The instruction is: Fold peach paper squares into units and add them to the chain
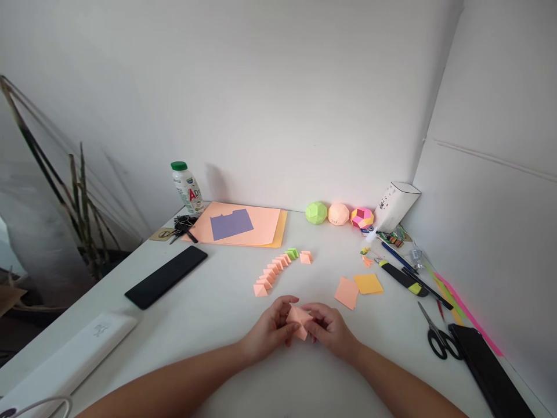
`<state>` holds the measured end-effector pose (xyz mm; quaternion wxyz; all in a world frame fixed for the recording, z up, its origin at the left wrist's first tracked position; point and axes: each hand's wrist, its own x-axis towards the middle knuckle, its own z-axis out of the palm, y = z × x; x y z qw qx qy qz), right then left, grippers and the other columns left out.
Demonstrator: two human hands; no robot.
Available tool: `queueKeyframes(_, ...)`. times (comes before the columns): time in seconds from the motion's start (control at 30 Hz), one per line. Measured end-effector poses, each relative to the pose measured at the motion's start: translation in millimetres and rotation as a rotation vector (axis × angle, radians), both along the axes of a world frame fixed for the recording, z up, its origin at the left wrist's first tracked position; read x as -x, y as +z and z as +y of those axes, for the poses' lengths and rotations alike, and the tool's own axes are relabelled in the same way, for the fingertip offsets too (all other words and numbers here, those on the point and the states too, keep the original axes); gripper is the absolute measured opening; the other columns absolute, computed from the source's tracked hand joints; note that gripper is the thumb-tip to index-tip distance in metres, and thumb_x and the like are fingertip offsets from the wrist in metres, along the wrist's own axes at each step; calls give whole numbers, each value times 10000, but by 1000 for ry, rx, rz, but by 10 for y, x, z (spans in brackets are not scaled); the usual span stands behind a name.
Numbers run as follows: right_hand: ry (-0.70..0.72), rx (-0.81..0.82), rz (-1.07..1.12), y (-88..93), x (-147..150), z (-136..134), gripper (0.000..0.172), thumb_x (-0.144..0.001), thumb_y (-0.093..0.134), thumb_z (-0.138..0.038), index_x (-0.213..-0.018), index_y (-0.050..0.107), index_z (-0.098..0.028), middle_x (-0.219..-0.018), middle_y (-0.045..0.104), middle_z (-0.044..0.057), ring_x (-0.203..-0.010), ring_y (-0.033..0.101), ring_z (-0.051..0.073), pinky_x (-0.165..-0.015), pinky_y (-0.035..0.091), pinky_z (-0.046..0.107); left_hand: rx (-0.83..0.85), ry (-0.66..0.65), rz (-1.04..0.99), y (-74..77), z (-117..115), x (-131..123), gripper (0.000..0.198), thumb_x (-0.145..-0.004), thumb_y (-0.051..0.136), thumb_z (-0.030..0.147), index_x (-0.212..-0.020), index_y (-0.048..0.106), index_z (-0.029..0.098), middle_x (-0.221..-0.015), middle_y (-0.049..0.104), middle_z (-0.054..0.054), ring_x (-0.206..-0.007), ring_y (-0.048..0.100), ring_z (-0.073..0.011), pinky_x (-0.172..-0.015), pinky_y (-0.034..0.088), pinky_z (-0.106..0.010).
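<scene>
Between my two hands is a small piece of folded peach paper [299,316], held just above the table. My left hand [275,324] pinches its left side, thumb in front. On the right side, my right hand [329,328] grips it with thumb and fingers; some fingertips are hidden behind the paper. Beyond my hands, a curved row of folded peach paper pieces [270,273] ends in green folded pieces [291,253]. One separate peach folded piece [306,257] sits right of them. Flat peach squares [347,292] and a yellow square [368,284] lie to the right.
Scissors [439,337], a utility knife [402,277] and a black case [491,368] lie at right. Paper balls [338,214] line the wall. Paper sheets [265,226], a bottle [188,188], keys [184,223], a black phone-like slab [167,277] and a white device [73,360] are at left.
</scene>
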<state>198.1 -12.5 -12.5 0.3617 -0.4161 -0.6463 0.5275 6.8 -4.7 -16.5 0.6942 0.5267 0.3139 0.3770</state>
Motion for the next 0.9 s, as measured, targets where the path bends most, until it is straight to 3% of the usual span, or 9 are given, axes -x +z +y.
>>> queueKeyframes(0.3,13,14,-26,21,-3,-3,245,-857,525,-344,-1019,590,-173,-678,622,12,-541,575,126,-526,482,259,-11,-18,85,-12,18,2,374,-764,628,440,-1015,504,192,-669,490,49,-523,498,-92,-504,427,-242)
queueKeyframes(0.9,6,-4,-69,40,16,-17,223,-850,530,-335,-985,603,-173,-672,623,12,-528,565,123,-505,467,246,-3,-26,125,67,13,4,371,-747,640,444,-964,512,170,-645,528,48,-489,479,-75,-478,401,-217)
